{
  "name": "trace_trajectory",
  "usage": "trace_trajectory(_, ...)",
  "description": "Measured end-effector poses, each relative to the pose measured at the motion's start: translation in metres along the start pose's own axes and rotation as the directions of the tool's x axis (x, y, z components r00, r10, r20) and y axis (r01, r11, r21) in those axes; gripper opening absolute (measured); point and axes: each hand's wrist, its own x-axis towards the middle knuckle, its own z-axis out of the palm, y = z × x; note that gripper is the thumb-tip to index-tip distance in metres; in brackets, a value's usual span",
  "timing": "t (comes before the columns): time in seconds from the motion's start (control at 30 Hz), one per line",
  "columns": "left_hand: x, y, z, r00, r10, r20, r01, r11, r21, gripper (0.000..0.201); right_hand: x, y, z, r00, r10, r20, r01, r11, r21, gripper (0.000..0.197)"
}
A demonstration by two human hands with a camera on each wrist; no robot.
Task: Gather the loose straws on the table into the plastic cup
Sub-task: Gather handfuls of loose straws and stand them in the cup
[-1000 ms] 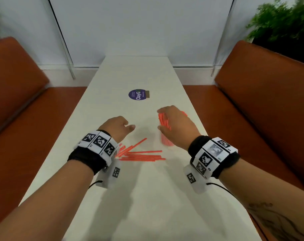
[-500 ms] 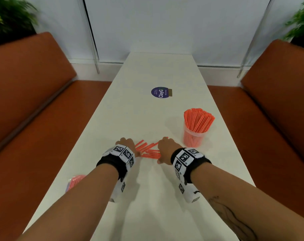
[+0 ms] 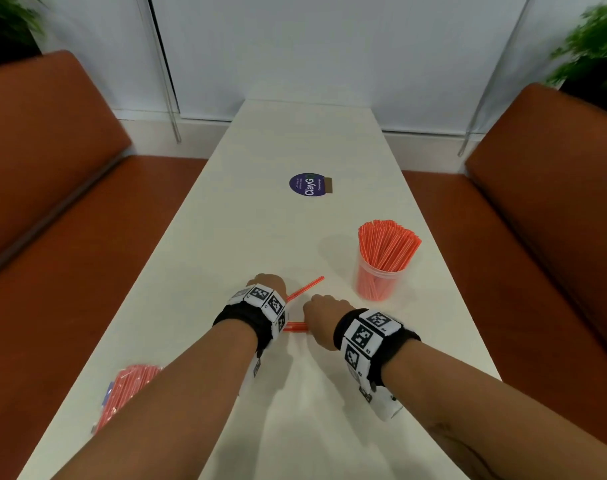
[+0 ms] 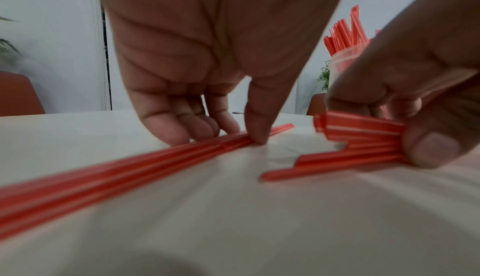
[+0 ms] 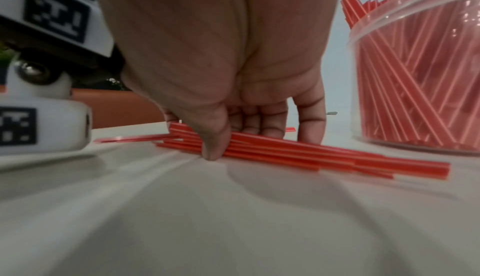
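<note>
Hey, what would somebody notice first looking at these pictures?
Probably the clear plastic cup packed with orange straws, upright on the white table to the right. Just nearer, the left hand and right hand each pinch loose straws against the tabletop.

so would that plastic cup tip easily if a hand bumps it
Probably yes: the plastic cup looks thin and tall. The packed straws stick out well above its rim and lean right, likely making it top-heavy. It would likely slide on the smooth table.
</note>
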Motion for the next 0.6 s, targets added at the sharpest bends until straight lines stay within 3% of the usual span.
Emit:
trace_trajectory(0.1,-0.004,0.004,-0.001,0.999,0.038,-0.007,-0.038,0.999,0.016,0.005,-0.006,-0.002,0.003,0.999,-0.008,-0.032,0.009,1.0,0.023,0.028)
trace_trajectory(0.23,-0.002,0.009,0.01,0.997,0.028,-0.073,-0.028,1.0,0.005,0.031,-0.013,-0.004,0.006,0.998,-0.009,-0.065,0.012,0.999,0.046,0.029)
trace_trajectory(0.37,-0.007,0.009,0.013,0.994,0.026,-0.104,-0.018,0.996,0.086,0.033,-0.018,0.002,0.002,0.997,-0.019,-0.079,0.026,0.995,0.093,0.029)
trace_trajectory(0.5,-0.013,0.001,0.004,0.992,0.11,-0.062,-0.094,0.971,0.219,0.042,-0.023,0.016,-0.006,0.999,-0.021,-0.026,0.025,0.984,0.175,0.038)
trace_trajectory(0.6,-0.014,-0.001,-0.006,0.994,0.06,-0.087,-0.053,0.995,0.085,0.032,-0.024,0.029,-0.004,0.998,-0.013,-0.059,0.027,0.969,0.247,0.041)
